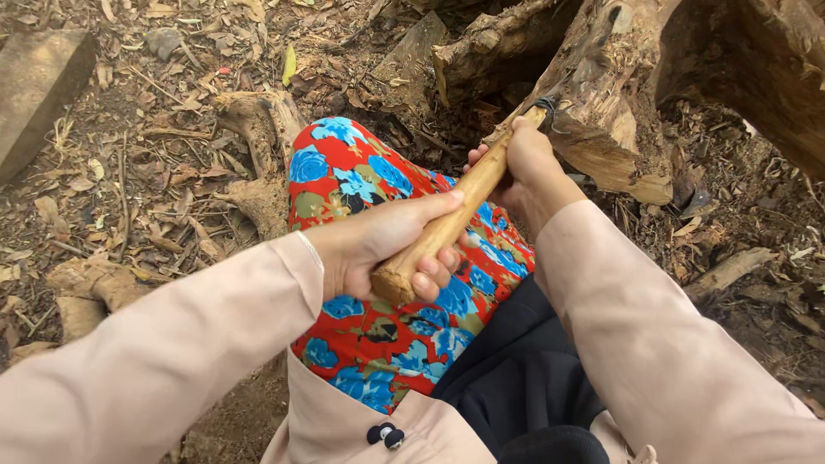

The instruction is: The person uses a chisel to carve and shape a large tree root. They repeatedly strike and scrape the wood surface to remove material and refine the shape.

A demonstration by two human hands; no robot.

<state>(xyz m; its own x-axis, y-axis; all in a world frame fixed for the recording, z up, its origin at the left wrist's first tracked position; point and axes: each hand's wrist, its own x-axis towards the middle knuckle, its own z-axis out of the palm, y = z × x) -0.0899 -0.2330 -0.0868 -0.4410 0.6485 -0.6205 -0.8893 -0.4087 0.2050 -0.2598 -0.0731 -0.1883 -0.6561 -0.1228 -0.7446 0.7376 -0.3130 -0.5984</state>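
Over floral lap, wooden handle (pixel 447 219) in both grips

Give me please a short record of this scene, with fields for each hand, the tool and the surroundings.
left hand: left hand closed around the butt end of the wooden handle
right hand: right hand closed on the same handle, higher up, near its dark binding
tool head: hidden against the log
lap: red and blue flowered cloth over the knee
ground: dry leaves and wood chips
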